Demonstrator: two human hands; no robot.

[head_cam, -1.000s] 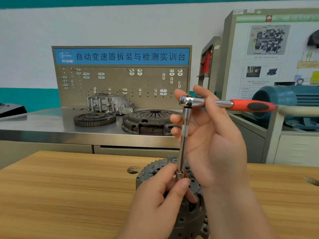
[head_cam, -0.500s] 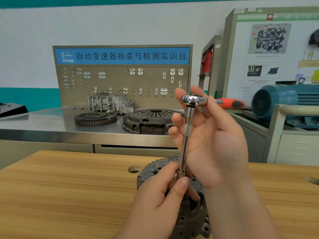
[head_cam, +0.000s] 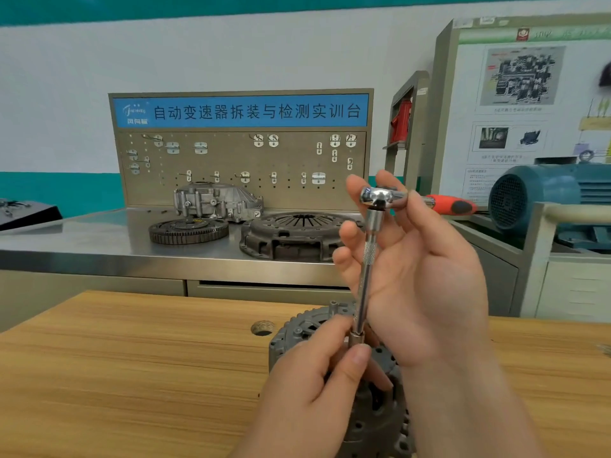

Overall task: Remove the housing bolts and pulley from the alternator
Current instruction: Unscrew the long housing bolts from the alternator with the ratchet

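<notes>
A grey alternator (head_cam: 297, 328) stands on the wooden table (head_cam: 132, 375), largely hidden by my hands. A chrome ratchet (head_cam: 377, 196) with an orange handle (head_cam: 453, 204) sits on top of a long extension bar (head_cam: 367, 276) that stands upright over the alternator. My left hand (head_cam: 307, 391) pinches the socket (head_cam: 357, 338) at the bar's lower end between thumb and fingers. Behind the bar is my right hand (head_cam: 423, 285), palm toward me, its fingers wrapping the bar and the ratchet head. The bolt under the socket is hidden.
Behind the table a steel bench carries a toothed flywheel (head_cam: 188, 230), a clutch pressure plate (head_cam: 291, 236) and an aluminium housing (head_cam: 218, 201) below a pegboard (head_cam: 241, 160). A blue motor (head_cam: 545, 200) stands at the right. A round hole (head_cam: 263, 327) sits in the tabletop.
The orange ratchet handle has swung from pointing right to pointing away and right, so it looks shorter. Both hands and the extension bar stayed in place.
</notes>
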